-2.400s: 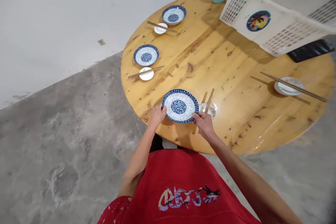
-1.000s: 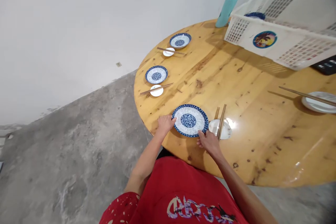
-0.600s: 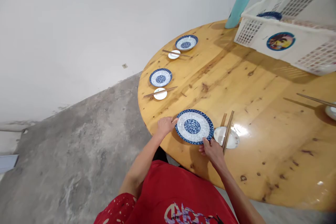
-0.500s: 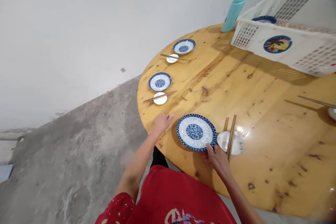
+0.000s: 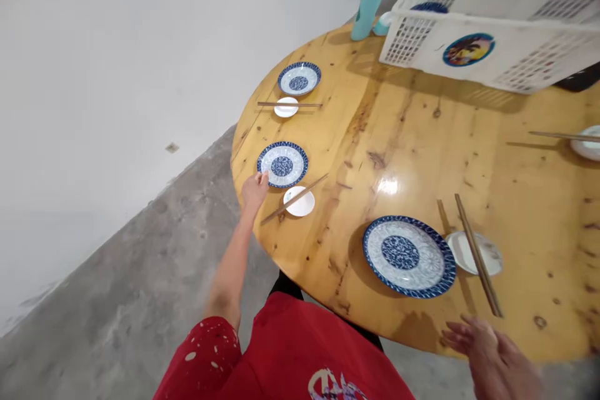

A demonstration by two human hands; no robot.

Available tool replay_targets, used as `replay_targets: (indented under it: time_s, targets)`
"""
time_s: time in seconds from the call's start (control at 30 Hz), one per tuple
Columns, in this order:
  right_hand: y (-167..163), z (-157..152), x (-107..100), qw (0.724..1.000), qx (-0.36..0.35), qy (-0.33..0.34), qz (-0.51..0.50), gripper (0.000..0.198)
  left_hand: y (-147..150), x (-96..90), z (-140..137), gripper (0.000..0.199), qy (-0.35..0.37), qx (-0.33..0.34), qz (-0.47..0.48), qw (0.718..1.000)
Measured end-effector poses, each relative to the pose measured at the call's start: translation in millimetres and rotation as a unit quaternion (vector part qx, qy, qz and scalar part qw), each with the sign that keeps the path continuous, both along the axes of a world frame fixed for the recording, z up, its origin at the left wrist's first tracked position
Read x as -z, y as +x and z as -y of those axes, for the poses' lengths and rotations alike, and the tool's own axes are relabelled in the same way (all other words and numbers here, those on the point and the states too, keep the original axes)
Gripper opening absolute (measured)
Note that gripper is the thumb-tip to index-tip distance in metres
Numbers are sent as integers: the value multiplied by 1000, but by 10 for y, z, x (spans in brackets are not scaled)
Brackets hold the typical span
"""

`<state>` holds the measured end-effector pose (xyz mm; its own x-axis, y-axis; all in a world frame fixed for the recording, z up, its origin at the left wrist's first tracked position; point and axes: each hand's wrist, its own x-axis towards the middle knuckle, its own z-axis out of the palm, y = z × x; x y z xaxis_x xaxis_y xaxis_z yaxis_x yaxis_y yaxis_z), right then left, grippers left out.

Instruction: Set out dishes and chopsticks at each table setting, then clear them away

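My left hand [image 5: 255, 189] is at the near-left rim of a blue-and-white patterned plate [image 5: 282, 165], thumb over the rim and fingers closed on it. Beside that plate, a small white dish [image 5: 300, 202] has a pair of chopsticks [image 5: 315, 185] across it. My right hand [image 5: 490, 350], slightly blurred, hovers near the front table edge with fingers apart and nothing in it. A larger-looking blue-and-white plate [image 5: 409, 256] lies in front of me, close to another small dish [image 5: 488, 255] with chopsticks [image 5: 478, 256] resting over it.
A third patterned plate [image 5: 299, 79] sits farther back on the round wooden table [image 5: 422, 156], with a small dish [image 5: 285, 111] and chopsticks. A turquoise bottle [image 5: 372, 1] and a white plastic basket [image 5: 510, 53] stand at the back. Another dish [image 5: 585, 149] with chopsticks is at the right.
My right hand has let go of the near plate and drawn back to the right. My left hand has reached to the plate on the left. The view has shifted.
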<state>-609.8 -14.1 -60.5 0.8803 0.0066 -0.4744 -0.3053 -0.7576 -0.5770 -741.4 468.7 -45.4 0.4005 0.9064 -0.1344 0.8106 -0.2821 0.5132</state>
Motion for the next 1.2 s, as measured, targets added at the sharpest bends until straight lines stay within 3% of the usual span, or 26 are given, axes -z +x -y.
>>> replay_targets:
  time_s: [0.1,0.27,0.47,0.67,0.8,0.9,1.07,1.2]
  targets:
    - [-405,-141,3,999,33,11,-35,49,-201,108,-130,40,-32,3,16,999]
    - [-688,-392,254,996,-26,67,-48,52,-525,148,-238,33,-46,-6,33,998]
    - [-1013,-834,464,987,-87,137,-16,55,-782,-130,-340,30,-39,30,35,998]
    - [-1546,-976,642,970,-65,223,-66,54,-768,-491,-555,30,-22,104,60,993]
    - [-1732,-1060,560,968,-20,240,-75,52,-396,-672,-909,29,-19,119,85,989]
    - [-1663,-1356,374,962,19,269,-38,52,83,-694,-1269,25,-11,135,129,982]
    - [-1387,-2251,62,960,19,279,5,54,1041,-560,-2081,24,-2,181,145,973]
    - [-1208,-3075,-132,955,64,288,3,56,1791,-370,-2815,29,14,195,104,975]
